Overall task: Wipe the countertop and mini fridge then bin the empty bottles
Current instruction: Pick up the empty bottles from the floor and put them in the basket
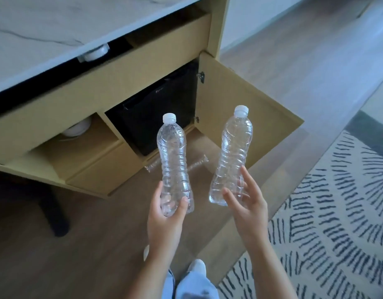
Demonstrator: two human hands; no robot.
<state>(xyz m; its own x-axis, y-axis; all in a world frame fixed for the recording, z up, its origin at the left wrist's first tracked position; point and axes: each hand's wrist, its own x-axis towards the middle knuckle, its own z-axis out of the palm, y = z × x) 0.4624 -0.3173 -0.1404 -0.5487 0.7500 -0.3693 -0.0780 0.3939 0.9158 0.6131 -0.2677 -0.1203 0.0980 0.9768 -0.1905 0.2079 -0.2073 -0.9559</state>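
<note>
I hold two empty clear plastic bottles with white caps upright above the wooden floor. My left hand [166, 214] grips the base of the left bottle [174, 160]. My right hand [246, 203] cups the base of the right bottle [233, 154] with its fingers spread around it. Behind the bottles a black mini fridge [151, 113] sits inside the tan cabinet, whose door [240, 117] stands open to the right. The marble-look countertop [56, 29] runs across the top left.
A white bowl-like item [77, 129] sits in an open cubby at the left, and another white item [95, 53] under the countertop edge. A dark chair leg [54, 212] stands at the left. A patterned rug [328, 223] covers the floor at the right. My feet [197, 266] are below.
</note>
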